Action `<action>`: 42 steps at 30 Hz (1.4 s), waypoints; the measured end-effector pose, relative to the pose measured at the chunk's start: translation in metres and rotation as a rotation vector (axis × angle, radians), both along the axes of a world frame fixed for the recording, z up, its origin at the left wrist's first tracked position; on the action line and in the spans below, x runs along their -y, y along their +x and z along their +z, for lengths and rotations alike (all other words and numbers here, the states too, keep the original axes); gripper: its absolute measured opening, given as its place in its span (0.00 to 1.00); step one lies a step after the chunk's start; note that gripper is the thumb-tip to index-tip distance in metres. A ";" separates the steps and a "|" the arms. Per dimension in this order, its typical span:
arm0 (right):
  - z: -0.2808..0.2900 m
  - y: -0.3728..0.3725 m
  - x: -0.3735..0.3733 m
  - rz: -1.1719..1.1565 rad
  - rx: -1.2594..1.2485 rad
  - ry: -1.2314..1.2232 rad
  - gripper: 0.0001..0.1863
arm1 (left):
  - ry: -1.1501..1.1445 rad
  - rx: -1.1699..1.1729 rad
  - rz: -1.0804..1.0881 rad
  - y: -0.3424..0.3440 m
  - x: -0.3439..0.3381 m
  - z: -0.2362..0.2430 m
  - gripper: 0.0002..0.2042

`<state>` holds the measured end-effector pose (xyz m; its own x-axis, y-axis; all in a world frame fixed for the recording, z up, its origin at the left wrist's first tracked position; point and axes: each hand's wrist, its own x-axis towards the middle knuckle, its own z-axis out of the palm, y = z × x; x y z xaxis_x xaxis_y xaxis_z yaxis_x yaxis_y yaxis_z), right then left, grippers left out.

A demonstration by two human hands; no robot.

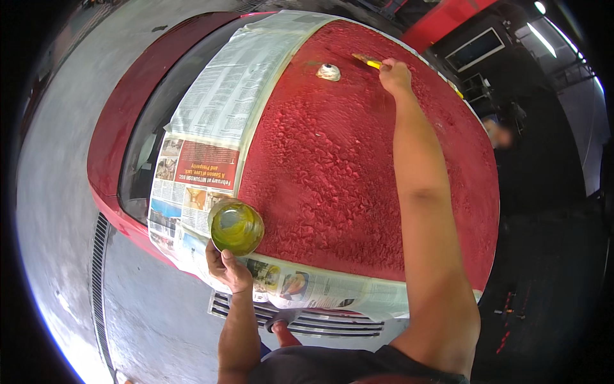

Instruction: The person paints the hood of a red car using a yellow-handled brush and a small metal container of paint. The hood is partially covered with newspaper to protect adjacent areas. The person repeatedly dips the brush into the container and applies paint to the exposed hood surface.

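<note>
A round tub [214,214] with yellow-green liquid in it is in my left hand [230,271], its fingers curled round the near side. It is held above the newspaper near the car roof's lower left corner. My right arm reaches across the red car roof [320,166]. At the far part of the roof my right hand [396,78] grips a paintbrush [368,61] with a yellow handle, its bristles pointing left. The roof's paint is wrinkled and blistered over a wide area. A small wrapped knob [329,72] sticks up left of the brush.
Newspaper [214,102] and masking tape cover the roof's left and near edges. Dark car glass [150,137] lies farther left. A person [499,134] is beyond the right edge. A red post [444,22] stands at the back, and a drain grate [99,275] crosses the floor.
</note>
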<state>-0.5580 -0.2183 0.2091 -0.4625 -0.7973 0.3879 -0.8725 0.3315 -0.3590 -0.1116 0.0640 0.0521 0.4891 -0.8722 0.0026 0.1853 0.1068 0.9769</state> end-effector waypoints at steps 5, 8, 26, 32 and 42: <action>0.013 -0.011 0.009 -0.121 -0.318 0.373 0.09 | -0.006 0.001 0.018 -0.001 -0.001 0.000 0.38; 0.023 -0.011 0.011 -0.118 -0.159 0.229 0.09 | 0.010 -0.004 0.003 -0.001 0.000 0.004 0.37; 0.080 0.008 -0.293 0.024 0.157 -0.073 0.11 | 0.099 -0.019 -0.017 0.003 -0.004 0.005 0.39; 0.082 0.084 -0.488 -0.352 0.769 -0.194 0.10 | 0.100 -0.144 -0.062 0.004 -0.003 0.003 0.30; 0.125 0.124 -0.619 -0.494 0.672 -0.382 0.11 | 0.010 -0.316 -0.137 0.010 -0.011 0.062 0.26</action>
